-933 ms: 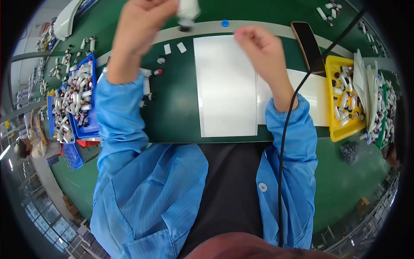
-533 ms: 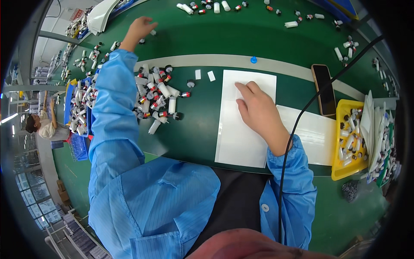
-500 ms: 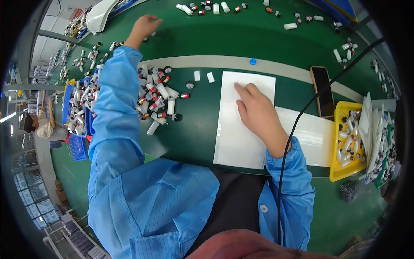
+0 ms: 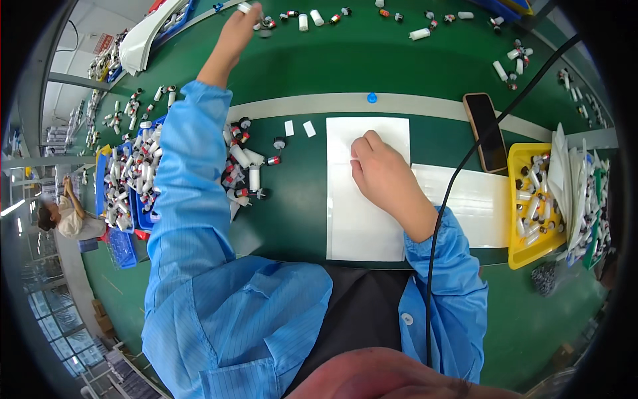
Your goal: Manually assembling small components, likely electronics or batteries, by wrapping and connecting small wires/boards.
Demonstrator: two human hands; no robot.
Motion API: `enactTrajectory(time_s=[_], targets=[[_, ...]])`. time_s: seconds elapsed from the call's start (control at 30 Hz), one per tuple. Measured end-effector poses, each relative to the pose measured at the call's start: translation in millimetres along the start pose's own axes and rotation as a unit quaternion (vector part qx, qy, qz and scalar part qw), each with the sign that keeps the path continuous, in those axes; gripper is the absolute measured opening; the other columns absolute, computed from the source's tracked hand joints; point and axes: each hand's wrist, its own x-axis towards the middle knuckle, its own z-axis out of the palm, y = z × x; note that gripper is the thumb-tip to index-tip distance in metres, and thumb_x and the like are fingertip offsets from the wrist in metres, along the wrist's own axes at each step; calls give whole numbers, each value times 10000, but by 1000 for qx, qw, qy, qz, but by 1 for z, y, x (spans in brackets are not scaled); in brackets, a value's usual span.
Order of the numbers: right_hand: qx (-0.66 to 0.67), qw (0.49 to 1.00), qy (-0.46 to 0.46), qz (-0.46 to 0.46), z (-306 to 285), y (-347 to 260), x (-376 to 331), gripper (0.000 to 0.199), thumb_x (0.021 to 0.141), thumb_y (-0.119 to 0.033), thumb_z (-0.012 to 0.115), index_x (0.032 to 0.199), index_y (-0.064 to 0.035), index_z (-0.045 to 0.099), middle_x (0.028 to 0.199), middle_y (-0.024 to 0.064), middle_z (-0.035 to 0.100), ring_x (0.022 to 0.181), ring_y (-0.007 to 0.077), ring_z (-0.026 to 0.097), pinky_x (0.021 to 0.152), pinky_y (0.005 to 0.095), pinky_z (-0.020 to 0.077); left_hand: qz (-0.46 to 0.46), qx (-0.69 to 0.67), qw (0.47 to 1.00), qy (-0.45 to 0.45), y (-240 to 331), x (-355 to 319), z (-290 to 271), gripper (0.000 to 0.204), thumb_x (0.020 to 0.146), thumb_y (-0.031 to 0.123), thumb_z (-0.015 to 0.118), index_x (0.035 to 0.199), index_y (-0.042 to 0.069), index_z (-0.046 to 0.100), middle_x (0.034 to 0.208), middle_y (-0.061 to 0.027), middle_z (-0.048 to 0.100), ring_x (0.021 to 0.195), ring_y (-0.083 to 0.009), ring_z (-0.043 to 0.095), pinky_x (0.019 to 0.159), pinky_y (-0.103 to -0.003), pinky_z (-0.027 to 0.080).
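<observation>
My left hand point(image 4: 240, 32) reaches to the far part of the green table, its fingers closed on a small white cylinder point(image 4: 244, 8). Other small cylindrical parts with black and red ends lie just right of it. My right hand point(image 4: 382, 169) rests on a white sheet point(image 4: 365, 229) in front of me, fingers curled in; whatever they may hold is hidden. A second white sheet point(image 4: 458, 203) lies to the right, partly beneath my right forearm. Beside my left sleeve is a pile of the white, black and red parts point(image 4: 254, 176), partly covered by the sleeve.
Two small white labels point(image 4: 309, 128) and a blue cap point(image 4: 372, 98) lie beyond the sheet. A phone point(image 4: 485, 133) and a yellow tray point(image 4: 517, 249) of parts are at right. A black cable point(image 4: 458, 176) crosses the view. Blue bins point(image 4: 141, 216) stand left; a person point(image 4: 70, 213) is farther off.
My left hand has moved farther away and now grips a white cylinder. The right hand's pointing finger has curled in, with the hand still on the sheet. The view has shifted slightly.
</observation>
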Motion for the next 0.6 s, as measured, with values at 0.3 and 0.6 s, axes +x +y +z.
enactTrajectory(time_s=[0.3, 0.6], targets=[[233, 961, 80, 125, -19, -5, 2, 167, 851, -53, 663, 930, -13, 521, 877, 152, 567, 665, 223, 591, 620, 324, 496, -175, -659, 698, -218, 123, -157, 43, 479, 1071, 429, 299, 888, 58, 541, 1377, -221, 530, 1324, -419, 479, 1082, -545, 439], [148, 920, 364, -6, -14, 9, 10, 400, 795, 26, 727, 1159, -33, 573, 927, 59, 668, 821, 172, 625, 737, 287, 499, -201, -673, 660, -268, 137, -206, 122, 435, 1056, 372, 313, 1166, 7, 523, 1412, -271, 470, 1323, -361, 479, 1022, -457, 474]])
